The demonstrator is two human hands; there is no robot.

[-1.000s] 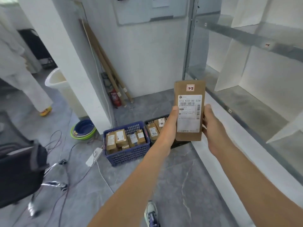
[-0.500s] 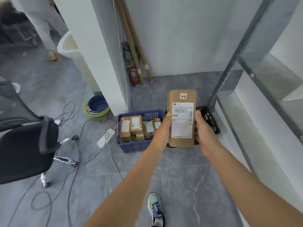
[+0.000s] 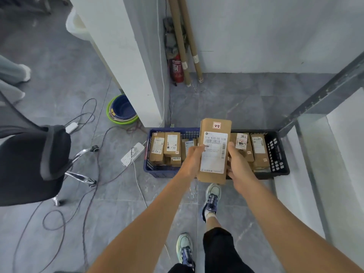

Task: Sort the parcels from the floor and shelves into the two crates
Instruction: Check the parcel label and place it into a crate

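Observation:
I hold a tall brown cardboard parcel (image 3: 214,150) upright with both hands, its white shipping label and a small "2-2" sticker facing me. My left hand (image 3: 192,160) grips its left edge and my right hand (image 3: 237,166) grips its right edge. The parcel hangs over the gap between two crates on the floor. The blue crate (image 3: 157,170) at the left holds several brown parcels. The black crate (image 3: 277,154) at the right also holds several brown parcels. The parcel and my hands hide the crates' inner ends.
A white pillar (image 3: 126,62) stands behind the blue crate. A black office chair (image 3: 29,164), a white power strip (image 3: 133,154) and loose cables lie at the left. Stacked basins (image 3: 121,110), a red fire extinguisher (image 3: 177,68) and cardboard tubes sit behind. Grey shelving (image 3: 323,95) runs along the right.
My view has tilted down and I have stepped closer to the crates. The parcel stays in both hands and now hangs low, right above the crates.

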